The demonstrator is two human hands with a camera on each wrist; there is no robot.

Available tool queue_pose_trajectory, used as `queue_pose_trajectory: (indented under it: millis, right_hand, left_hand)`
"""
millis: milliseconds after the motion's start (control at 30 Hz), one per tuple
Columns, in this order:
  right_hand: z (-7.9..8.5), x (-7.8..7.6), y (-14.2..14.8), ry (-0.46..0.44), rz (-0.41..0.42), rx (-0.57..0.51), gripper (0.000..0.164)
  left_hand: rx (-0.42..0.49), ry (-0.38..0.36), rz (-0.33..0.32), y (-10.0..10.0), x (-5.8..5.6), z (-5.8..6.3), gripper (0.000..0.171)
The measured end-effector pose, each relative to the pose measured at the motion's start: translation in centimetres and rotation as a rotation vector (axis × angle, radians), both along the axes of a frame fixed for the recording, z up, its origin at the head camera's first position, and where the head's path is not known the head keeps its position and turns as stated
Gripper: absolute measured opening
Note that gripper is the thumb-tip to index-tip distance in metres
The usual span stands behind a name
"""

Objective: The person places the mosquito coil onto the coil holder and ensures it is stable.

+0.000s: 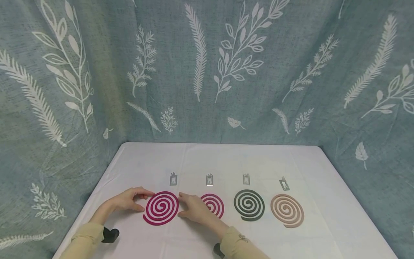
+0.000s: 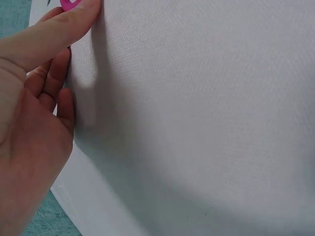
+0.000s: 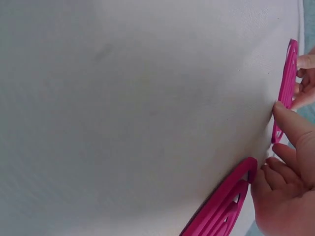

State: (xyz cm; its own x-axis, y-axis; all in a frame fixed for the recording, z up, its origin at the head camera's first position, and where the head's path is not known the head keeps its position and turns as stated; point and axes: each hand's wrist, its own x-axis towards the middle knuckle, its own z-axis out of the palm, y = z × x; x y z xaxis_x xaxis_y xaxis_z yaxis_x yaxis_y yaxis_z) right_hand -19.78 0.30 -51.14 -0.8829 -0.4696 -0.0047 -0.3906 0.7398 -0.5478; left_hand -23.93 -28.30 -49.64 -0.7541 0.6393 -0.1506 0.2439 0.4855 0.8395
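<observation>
A magenta mosquito coil [image 1: 161, 206] is at the left of the row on the white table. My left hand [image 1: 128, 200] is at its left rim, thumb and forefinger spread along the edge. From the right, my right hand [image 1: 194, 208] touches the opposite rim with its fingertips and thumb. Under the right forearm a second magenta coil [image 1: 218, 205] is partly hidden. In the right wrist view, both hands flank the magenta coil [image 3: 286, 88], seen nearly edge-on. The left wrist view shows the left thumb [image 2: 74, 24] by a bit of magenta.
A dark green coil [image 1: 249, 205] and a tan coil [image 1: 287, 211] lie farther right. Behind the row lie several small metal coil stands [image 1: 209, 179], roughly one per coil. A blue-green leaf-patterned curtain [image 1: 207, 72] surrounds the white table [image 1: 245, 158].
</observation>
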Motion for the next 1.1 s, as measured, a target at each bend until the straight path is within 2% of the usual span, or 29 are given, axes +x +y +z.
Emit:
queue_pose_trajectory:
  millis: [133, 367, 733, 900, 1100]
  right_hand:
    - [0.11, 0.14, -0.11, 0.005, -0.008, 0.001, 0.05]
    - [0.32, 0.37, -0.28, 0.01, -0.024, -0.012, 0.047]
    - [-0.33, 0.42, -0.59, 0.044, -0.066, -0.028, 0.045]
    - [-0.27, 0.5, -0.74, 0.052, -0.076, -0.042, 0.045]
    - [-0.07, 0.63, -0.77, 0.045, -0.097, -0.083, 0.042]
  left_hand:
    - [0.019, 0.027, -0.02, 0.07, 0.04, -0.01, 0.054]
    - [0.027, 0.052, -0.009, 0.21, 0.19, -0.01, 0.053]
    - [0.021, 0.057, 0.024, 0.54, 0.46, 0.04, 0.052]
    - [0.031, 0.053, 0.031, 0.59, 0.6, 0.08, 0.052]
    - [0.002, 0.046, 0.062, 0.8, 0.59, -0.03, 0.052]
